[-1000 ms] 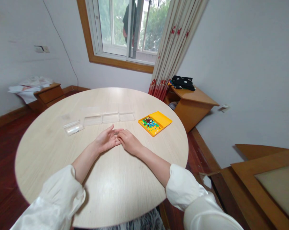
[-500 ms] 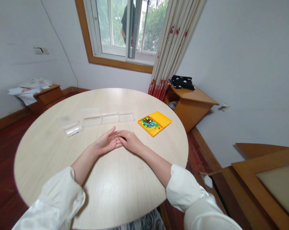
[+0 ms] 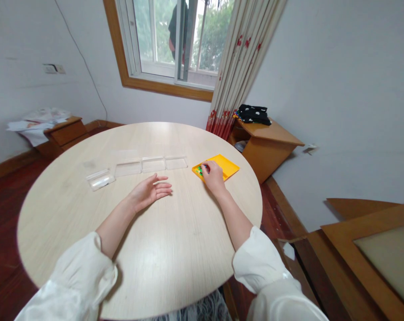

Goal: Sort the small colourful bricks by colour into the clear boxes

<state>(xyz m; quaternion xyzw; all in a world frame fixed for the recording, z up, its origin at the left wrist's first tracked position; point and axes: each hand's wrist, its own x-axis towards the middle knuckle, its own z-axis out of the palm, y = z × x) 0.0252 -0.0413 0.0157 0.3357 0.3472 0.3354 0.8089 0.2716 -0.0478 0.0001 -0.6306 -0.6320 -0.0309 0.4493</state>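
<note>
My right hand reaches into the yellow tray on the right side of the round table. Its fingertips are pinched among small coloured pieces in the tray and cover most of them. My left hand rests palm-up on the table's middle, fingers stretched out, holding nothing. Beyond it lies a row of clear plastic boxes, with one more clear box set apart at the left.
A wooden cabinet with a black dotted cloth stands right of the table by the curtain. A low stand with papers is at the far left. Wooden furniture fills the lower right.
My right hand left my left hand at the table's middle and moved right and forward into the yellow tray. My left hand stayed put, palm up.
</note>
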